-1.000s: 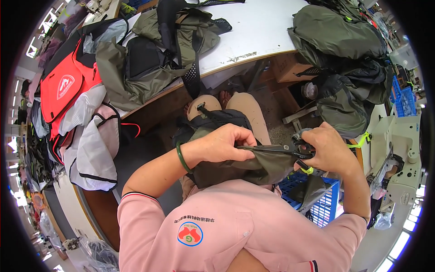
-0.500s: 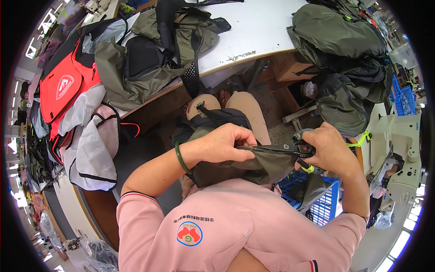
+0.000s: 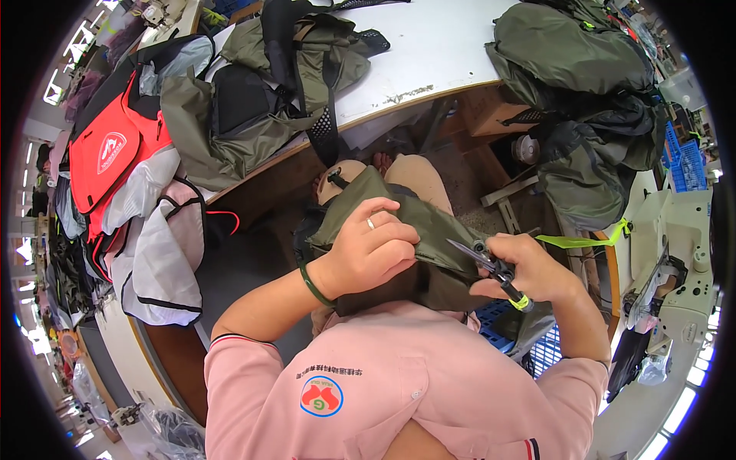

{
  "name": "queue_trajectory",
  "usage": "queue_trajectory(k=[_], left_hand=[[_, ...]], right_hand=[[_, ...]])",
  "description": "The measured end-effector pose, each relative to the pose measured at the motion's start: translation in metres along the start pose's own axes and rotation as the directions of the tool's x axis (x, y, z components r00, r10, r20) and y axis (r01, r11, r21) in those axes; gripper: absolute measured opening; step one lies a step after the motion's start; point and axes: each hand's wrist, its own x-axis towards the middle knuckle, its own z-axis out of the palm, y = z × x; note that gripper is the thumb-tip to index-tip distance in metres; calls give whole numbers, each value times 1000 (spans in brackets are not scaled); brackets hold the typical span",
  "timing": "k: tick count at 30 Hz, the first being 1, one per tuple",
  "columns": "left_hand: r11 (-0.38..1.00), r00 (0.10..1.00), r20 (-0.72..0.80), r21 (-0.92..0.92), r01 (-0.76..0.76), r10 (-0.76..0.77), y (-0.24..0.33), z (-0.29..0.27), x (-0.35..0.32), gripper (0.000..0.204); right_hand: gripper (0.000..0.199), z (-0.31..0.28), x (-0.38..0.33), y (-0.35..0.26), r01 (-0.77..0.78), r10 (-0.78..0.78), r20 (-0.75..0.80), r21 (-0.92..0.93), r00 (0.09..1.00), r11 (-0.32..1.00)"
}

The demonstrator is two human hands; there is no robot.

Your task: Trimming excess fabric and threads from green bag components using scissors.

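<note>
An olive-green fabric bag (image 3: 448, 238) with black parts lies across my lap. My left hand (image 3: 368, 249), with a ring and a green bangle at its wrist, is closed over the bag's upper middle. Its curled fingers appear to grip the cloth, though the fingertips are hidden. In my right hand (image 3: 529, 268) is a pair of black-handled scissors (image 3: 494, 270) with yellow-green wrapping on a handle. Their blades point up and left, lying over the bag's right side, right of my left hand.
Ahead stands a white table (image 3: 429, 46) bearing olive bag pieces (image 3: 222, 146). Red and grey bags (image 3: 115, 165) hang at the left. More olive bags (image 3: 571, 54) pile up at the right, near a sewing machine (image 3: 682, 261). A blue crate (image 3: 548, 353) sits beside my right side.
My left hand has shifted from pinching the cloth edge to a curled hold with knuckles up. The scissors have turned from level to tilted, and more of the bag lies spread over my lap.
</note>
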Motion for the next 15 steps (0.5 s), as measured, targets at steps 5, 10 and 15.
queue_trajectory(k=[5,10,15], left_hand=[[998,998,-19,0,-60,60,-4,-4,-7,30],[993,992,-46,17,-115,116,-3,-5,-10,29],[987,987,-30,38,-155,157,0,-9,-12,28]], right_hand=[[56,-19,-16,6,99,-162,-171,-325,972,940],[52,-33,-27,-11,25,-229,-298,-559,927,829],[53,-48,-44,-8,-8,-80,-156,-495,985,869]])
